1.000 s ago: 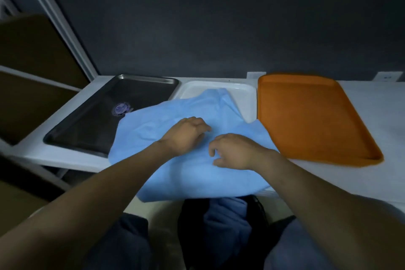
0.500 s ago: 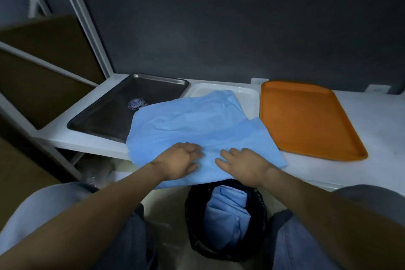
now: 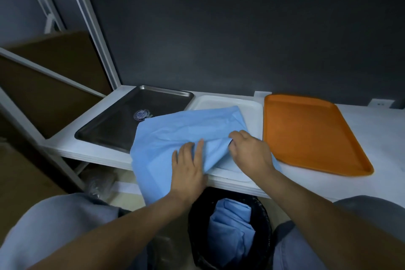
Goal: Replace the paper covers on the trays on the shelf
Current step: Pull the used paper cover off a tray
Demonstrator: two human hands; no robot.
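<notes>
A crumpled blue paper cover (image 3: 175,131) lies over the white tray (image 3: 245,105) in the middle of the shelf and hangs off its front edge. My left hand (image 3: 188,166) presses flat on the sheet near the shelf edge, fingers spread. My right hand (image 3: 249,149) pinches a fold of the same sheet and lifts it off the tray. A bare metal tray (image 3: 122,123) sits at the left, partly overlapped by the sheet. An orange tray (image 3: 306,131), uncovered, sits at the right.
A black mesh bin (image 3: 258,237) on the floor below the shelf edge holds crumpled blue paper (image 3: 230,228). The white shelf (image 3: 372,149) extends to the right. A dark wall stands behind, and a white frame post (image 3: 94,35) rises at the left.
The view has pulled back and risen. My right hand went from flat on the sheet to gripping and lifting a fold. The sheet has slid toward the front edge, baring more of the white tray.
</notes>
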